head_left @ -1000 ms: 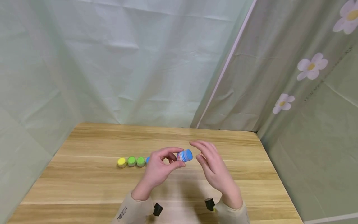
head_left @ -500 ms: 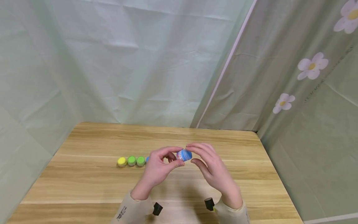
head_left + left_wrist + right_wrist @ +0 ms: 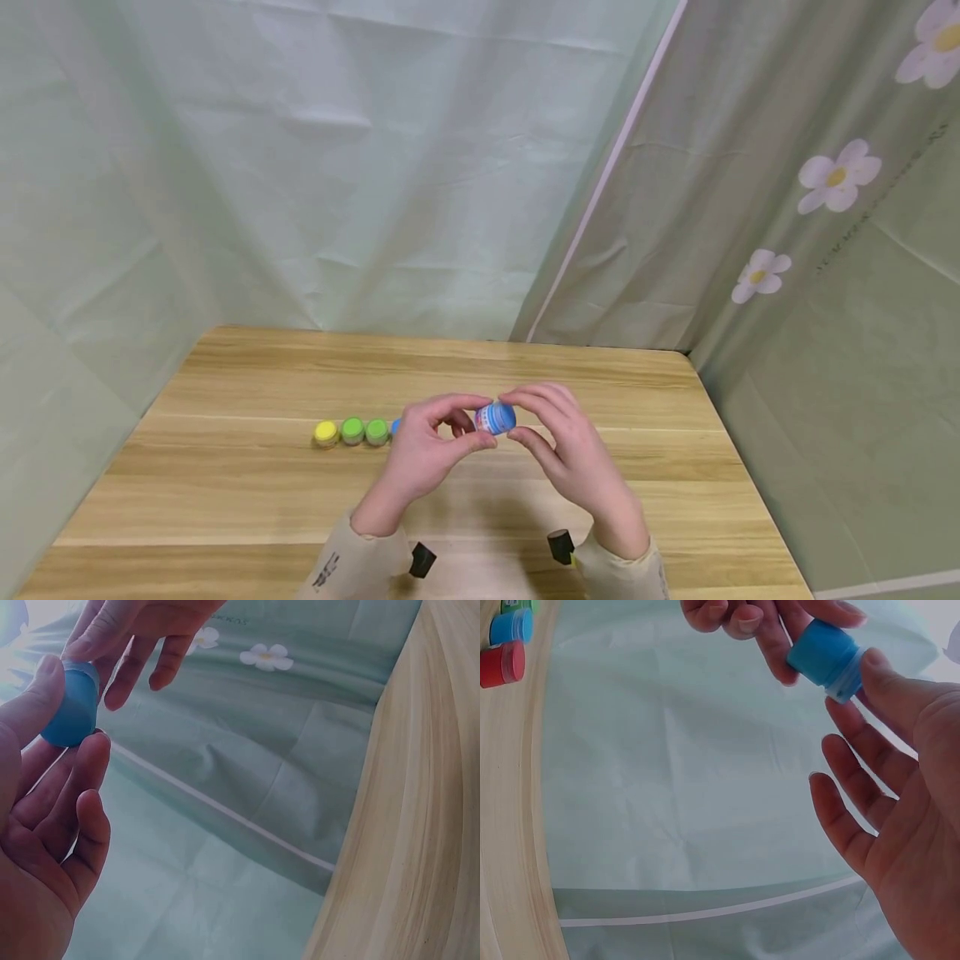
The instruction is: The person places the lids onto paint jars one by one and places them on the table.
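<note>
A small blue paint pot [image 3: 487, 418] with a printed label is held up over the table, tilted with its blue lid [image 3: 507, 415] toward the right. My left hand [image 3: 423, 454] pinches the pot's body between thumb and fingers. At the lid end, my right hand [image 3: 576, 454] grips with thumb and index finger, its other fingers spread below in the right wrist view. From the left wrist, the blue pot [image 3: 71, 709] shows between both hands, the right hand's thumb over its far end.
On the wooden table [image 3: 262, 492], left of my hands, stands a row with a yellow pot [image 3: 326, 433], two green pots [image 3: 352, 431] and a blue pot [image 3: 396, 427] partly hidden by my left hand. A red pot [image 3: 502, 664] shows in the right wrist view. Curtains [image 3: 375, 208] surround the table.
My right hand has moved left to the pot and closed its thumb and fingertips on the lid end. My left hand keeps its grip on the pot, nearly still.
</note>
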